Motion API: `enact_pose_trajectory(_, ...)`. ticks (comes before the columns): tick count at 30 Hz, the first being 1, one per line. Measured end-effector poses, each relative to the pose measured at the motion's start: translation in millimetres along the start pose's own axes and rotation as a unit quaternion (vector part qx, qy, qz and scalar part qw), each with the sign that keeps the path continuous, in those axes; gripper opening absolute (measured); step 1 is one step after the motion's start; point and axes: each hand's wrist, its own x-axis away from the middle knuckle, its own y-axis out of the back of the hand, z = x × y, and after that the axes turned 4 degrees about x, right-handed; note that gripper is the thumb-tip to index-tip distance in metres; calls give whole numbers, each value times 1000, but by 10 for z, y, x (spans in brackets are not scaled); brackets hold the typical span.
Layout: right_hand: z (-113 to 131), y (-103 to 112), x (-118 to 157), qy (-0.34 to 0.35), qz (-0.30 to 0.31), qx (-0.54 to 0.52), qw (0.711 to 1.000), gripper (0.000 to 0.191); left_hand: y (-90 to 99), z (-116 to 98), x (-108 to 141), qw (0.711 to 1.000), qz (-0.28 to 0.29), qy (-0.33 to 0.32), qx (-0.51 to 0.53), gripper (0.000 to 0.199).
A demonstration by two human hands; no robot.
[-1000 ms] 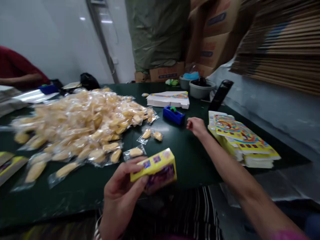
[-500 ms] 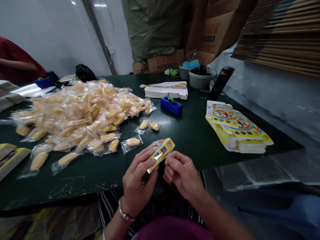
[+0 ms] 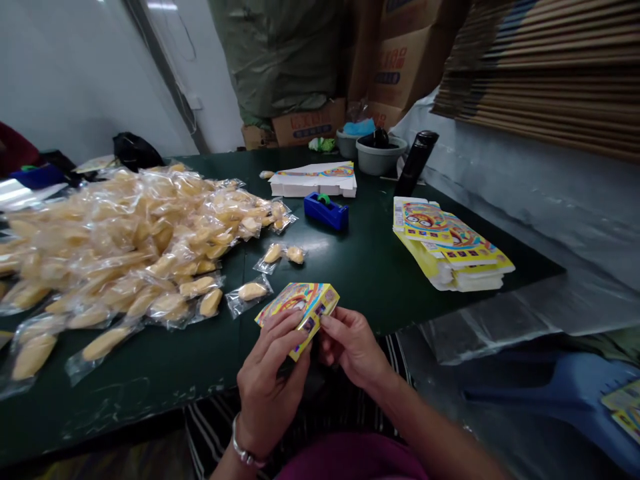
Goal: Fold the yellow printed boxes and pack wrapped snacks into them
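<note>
A small printed yellow carton (image 3: 299,301) is tilted above the table's near edge. My left hand (image 3: 273,363) wraps round it from the left, fingers over the printed face. At the carton's right end, my right hand (image 3: 353,343) is closed, its thumb pressed to the edge and its other fingers curled under. Just beyond the carton lie a few cream-coloured pieces in clear wrappers, one wrapped piece (image 3: 251,291) nearest. A large heap of wrapped pieces (image 3: 150,227) spreads on the left.
The dark green table (image 3: 380,267) holds a blue tape dispenser (image 3: 327,212), a stack of white flat cartons (image 3: 315,181) and a pile of yellow flat cartons (image 3: 450,240). A black bottle-like object (image 3: 417,160) and grey bowls (image 3: 380,157) stand behind. A blue chair (image 3: 565,393) is at right.
The carton has turned so that its broad printed face shows more. My right thumb has come onto its right edge. The view has swung to the right.
</note>
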Motion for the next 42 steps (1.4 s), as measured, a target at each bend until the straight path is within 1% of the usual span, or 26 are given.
enact_pose_trajectory(4,-21,-17,-124,33,16,35,999,44,52,-87,-39,987,-38,110,109,32)
enact_pose_trajectory(11,-47,-17,-219,62,26,97,993,41,128,-179,-80,969,-78,183,144,23)
enact_pose_trajectory(13,4,57,-237,95,8,191,977,34,181,-205,-83,968,-88,181,150,23)
enact_pose_trajectory(15,132,160,-236,147,-36,299,942,24,260,-226,-92,969,-96,168,151,23)
enact_pose_trajectory(16,225,208,-222,171,-60,337,924,20,306,-230,-100,970,-99,160,152,23)
enact_pose_trajectory(17,329,244,-196,187,-65,359,912,20,352,-228,-110,971,-99,157,153,23)
enact_pose_trajectory(18,437,259,-159,195,-42,365,909,29,395,-221,-122,970,-95,159,156,22)
enact_pose_trajectory(19,539,250,-114,199,7,362,911,44,430,-210,-135,969,-86,164,162,21)
enact_pose_trajectory(20,623,212,-67,202,73,360,908,61,455,-197,-149,967,-72,175,171,20)
enact_pose_trajectory(21,683,150,-22,207,137,357,901,72,467,-187,-161,963,-55,188,185,19)
enact_pose_trajectory(22,713,69,16,217,185,356,890,72,465,-181,-172,957,-39,204,204,18)
enact_pose_trajectory(23,714,-21,43,238,208,360,878,62,450,-181,-181,949,-27,221,222,18)
enact_pose_trajectory(24,689,-110,60,265,204,369,867,47,424,-186,-189,944,-24,235,231,21)
enact_pose_trajectory(26,594,-253,64,323,175,386,846,23,359,-197,-204,944,-57,252,205,31)
enact_pose_trajectory(28,489,-323,33,349,161,389,837,18,318,-175,-224,950,-96,260,146,32)
enact_pose_trajectory(30,405,-332,-35,322,164,372,855,20,345,-96,-249,943,-87,286,146,28)
enact_pose_trajectory(31,368,-326,-81,290,163,355,874,19,389,-38,-260,931,-63,307,185,30)
enact_pose_trajectory(33,291,-315,-188,198,153,288,924,19,519,97,-263,892,-16,339,298,45)
enact_pose_trajectory(34,249,-316,-245,150,141,243,948,21,594,163,-249,873,-8,347,342,53)
enact_pose_trajectory(35,207,-322,-299,105,127,196,967,24,667,221,-218,863,-14,351,362,59)
enact_pose_trajectory(36,166,-333,-351,69,112,152,980,28,730,264,-169,865,-37,356,353,59)
enact_pose_trajectory(37,130,-348,-396,41,95,115,988,32,779,288,-100,874,-72,364,315,55)
enact_pose_trajectory(39,80,-387,-467,0,68,63,996,38,820,275,86,897,-143,378,179,45)
enact_pose_trajectory(40,65,-411,-492,-18,59,46,997,40,813,242,190,907,-154,379,97,44)
enact_pose_trajectory(41,53,-436,-511,-37,53,31,997,41,792,198,291,917,-141,374,17,48)
enact_pose_trajectory(42,42,-463,-525,-54,50,18,997,42,763,149,379,925,-105,360,-57,57)
